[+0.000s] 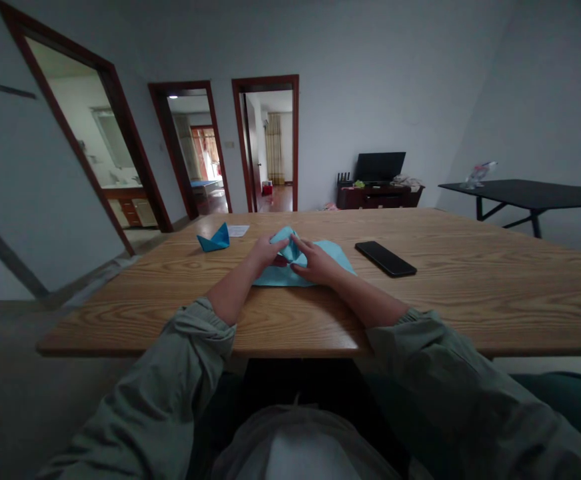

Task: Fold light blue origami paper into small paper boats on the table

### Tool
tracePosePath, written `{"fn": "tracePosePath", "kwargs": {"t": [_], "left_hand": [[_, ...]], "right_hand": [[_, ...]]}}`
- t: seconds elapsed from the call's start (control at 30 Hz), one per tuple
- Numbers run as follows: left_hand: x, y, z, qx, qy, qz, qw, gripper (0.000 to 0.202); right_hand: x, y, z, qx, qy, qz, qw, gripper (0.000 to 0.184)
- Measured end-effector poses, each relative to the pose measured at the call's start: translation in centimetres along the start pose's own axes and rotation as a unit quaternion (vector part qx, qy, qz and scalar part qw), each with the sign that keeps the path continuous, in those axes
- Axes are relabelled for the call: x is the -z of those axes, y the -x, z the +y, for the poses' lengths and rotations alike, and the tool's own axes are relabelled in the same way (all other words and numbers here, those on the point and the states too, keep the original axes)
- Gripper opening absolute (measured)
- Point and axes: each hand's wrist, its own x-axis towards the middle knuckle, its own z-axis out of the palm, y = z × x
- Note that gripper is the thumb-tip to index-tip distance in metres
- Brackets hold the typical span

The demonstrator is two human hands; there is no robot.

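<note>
A folded piece of light blue paper (285, 235) is held between my two hands, partly covered by the fingers. My left hand (269, 253) grips its left side, thumb on top. Pinching the right side is my right hand (313, 260), with the fingers bent around the fold. Beneath both hands a flat light blue sheet (338, 255) lies on the wooden table (470, 287). Farther left stands a darker blue folded paper boat (215, 240), apart from my hands.
A black phone (385, 259) lies right of the sheet. Behind the paper boat is a small white paper (238, 231). A black table (535, 193) stands off to the right, and a television (380, 167) sits on a dark cabinet (380, 197) by the wall.
</note>
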Motion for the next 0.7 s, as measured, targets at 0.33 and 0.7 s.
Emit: {"fn": "tracePosePath", "kwargs": {"t": [0.33,0.7], "left_hand": [[-1.0,-0.1,-0.2,-0.053,-0.114,-0.023,0.992,0.043],[-1.4,1.1,0.0,-0.151,-0.082,-0.071,0.983,0.086]], "right_hand": [[-0.4,0.0,-0.1,-0.031,-0.044,-0.022,0.998,0.07],[1.3,-0.1,-1.7,-0.096,-0.026,0.034,0.994,0.065]]}}
